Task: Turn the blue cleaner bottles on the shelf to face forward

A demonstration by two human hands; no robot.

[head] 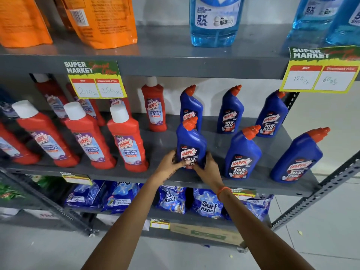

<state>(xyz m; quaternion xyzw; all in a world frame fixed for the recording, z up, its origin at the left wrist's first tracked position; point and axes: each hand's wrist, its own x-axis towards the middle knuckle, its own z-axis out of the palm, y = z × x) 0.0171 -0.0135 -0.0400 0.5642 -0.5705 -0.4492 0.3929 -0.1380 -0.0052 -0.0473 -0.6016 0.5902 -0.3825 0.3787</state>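
Currently the front-left blue bottle [191, 145] is gripped low by left hand [169, 162] and right hand [207, 168] near the shelf [253, 187] front edge; over-rotation could tip it off.

A shop aisle: grey metal shelf [175, 65] with supermarket price tags [95, 80], rows of cleaner bottles [241, 152].

Red bathroom cleaner bottles [127, 141] (white caps) stand left; orange pouches [105, 20] above; detergent packets [208, 205] below; yellow price tags [97, 84] hang.
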